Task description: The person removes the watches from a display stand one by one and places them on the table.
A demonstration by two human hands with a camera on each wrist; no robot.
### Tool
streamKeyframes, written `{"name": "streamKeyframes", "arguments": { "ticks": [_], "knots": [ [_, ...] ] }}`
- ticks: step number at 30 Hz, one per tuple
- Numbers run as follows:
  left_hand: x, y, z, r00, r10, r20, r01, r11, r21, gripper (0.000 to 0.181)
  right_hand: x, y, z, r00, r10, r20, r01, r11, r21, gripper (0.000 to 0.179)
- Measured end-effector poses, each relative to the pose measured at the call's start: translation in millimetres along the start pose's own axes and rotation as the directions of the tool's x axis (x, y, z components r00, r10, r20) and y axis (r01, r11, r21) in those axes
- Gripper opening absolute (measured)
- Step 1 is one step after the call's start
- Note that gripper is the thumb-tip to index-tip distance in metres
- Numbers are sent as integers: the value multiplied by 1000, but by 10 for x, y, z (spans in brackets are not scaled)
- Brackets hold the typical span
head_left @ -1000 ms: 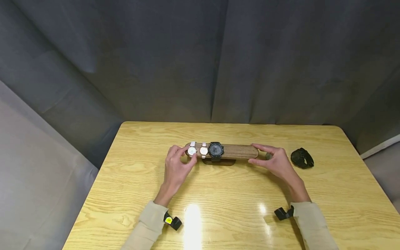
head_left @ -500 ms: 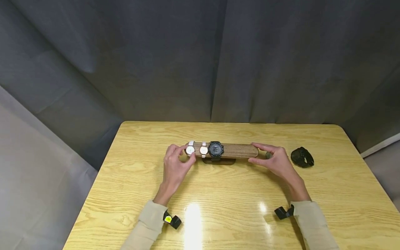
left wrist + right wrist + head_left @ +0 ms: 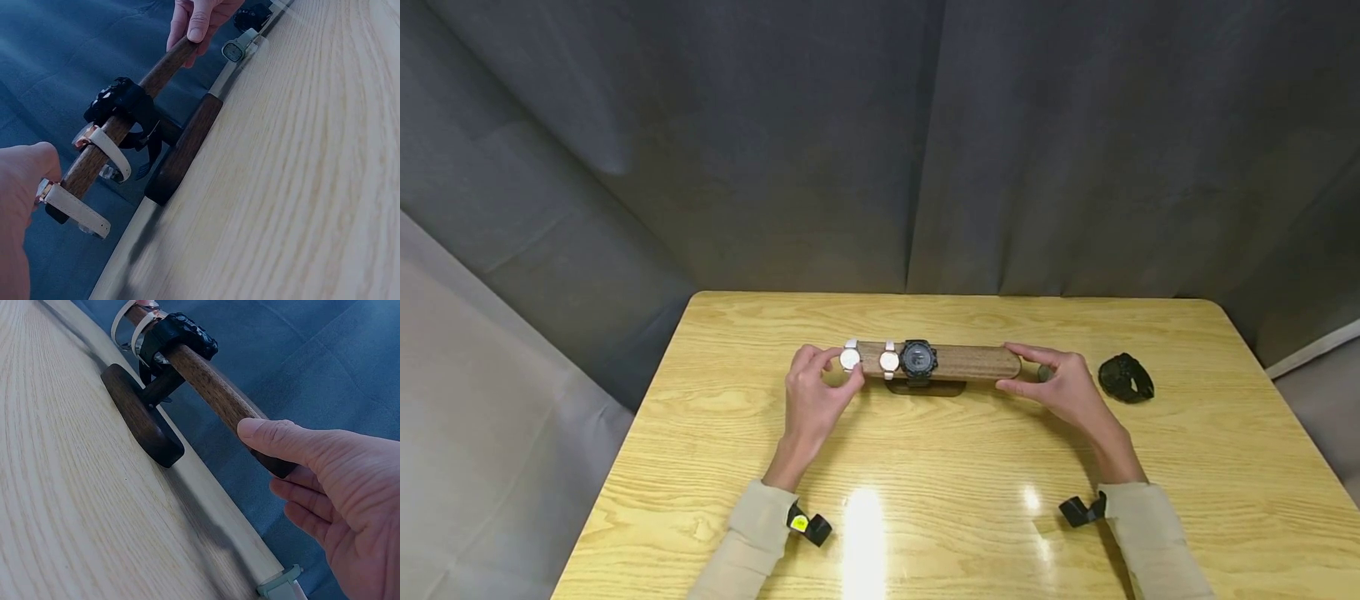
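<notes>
Pinched grip, left hand [image 3: 816, 400]: thumb and forefinger hold a white-strapped watch [image 3: 850, 359] at the left end of a wooden bar [image 3: 973, 362]. Clasping grip, right hand [image 3: 1067, 392]: thumb and fingers close about the bar's right end.
Obscured: the left hand covers the end watch's dial in the left wrist view; in the head view the right hand masks part of a pale green watch [image 3: 234, 51], which the right wrist view cuts off at its lower edge. Dials too small to read.
Bar, on a dark base [image 3: 184, 150], bears three watches, straps looped round it: the white-strapped one, then a rose-gold-cased watch [image 3: 889, 361] and a bulky black watch [image 3: 917, 360], side by side.
Second black watch [image 3: 1125, 379]: on the wooden table [image 3: 940, 467], right of the right hand.
Pose: forearms reach forward from beige sleeves [image 3: 741, 533], hands angled inward, thumbs nearer the person than forefingers.
</notes>
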State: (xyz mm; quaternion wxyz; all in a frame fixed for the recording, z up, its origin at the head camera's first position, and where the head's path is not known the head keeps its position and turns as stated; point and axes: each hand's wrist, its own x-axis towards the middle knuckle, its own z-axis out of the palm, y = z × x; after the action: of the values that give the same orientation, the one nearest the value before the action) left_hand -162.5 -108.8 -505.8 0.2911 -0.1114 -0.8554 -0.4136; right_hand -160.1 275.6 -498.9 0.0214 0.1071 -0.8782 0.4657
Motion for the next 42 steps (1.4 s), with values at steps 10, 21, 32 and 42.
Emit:
{"name": "streamKeyframes", "arguments": {
  "ticks": [10, 21, 32, 42],
  "knots": [
    [14, -32, -26, 1000, -12, 2, 12, 1000, 13, 31, -16, -2, -5, 1000, 1, -1, -1, 1000, -13, 60],
    [17, -48, -38, 1000, -12, -1, 12, 1000, 9, 31, -23, -9, -5, 1000, 2, -2, -2, 1000, -23, 61],
    [29, -57, -55, 1000, -24, -5, 24, 1000, 3, 29, -17, -1, 0, 1000, 23, 3, -23, 1000, -18, 62],
    [40, -87, -64, 1000, -20, -8, 20, 1000, -7, 31, -21, 6, 3, 1000, 19, -1, -19, 1000, -15, 62]
  ]
}}
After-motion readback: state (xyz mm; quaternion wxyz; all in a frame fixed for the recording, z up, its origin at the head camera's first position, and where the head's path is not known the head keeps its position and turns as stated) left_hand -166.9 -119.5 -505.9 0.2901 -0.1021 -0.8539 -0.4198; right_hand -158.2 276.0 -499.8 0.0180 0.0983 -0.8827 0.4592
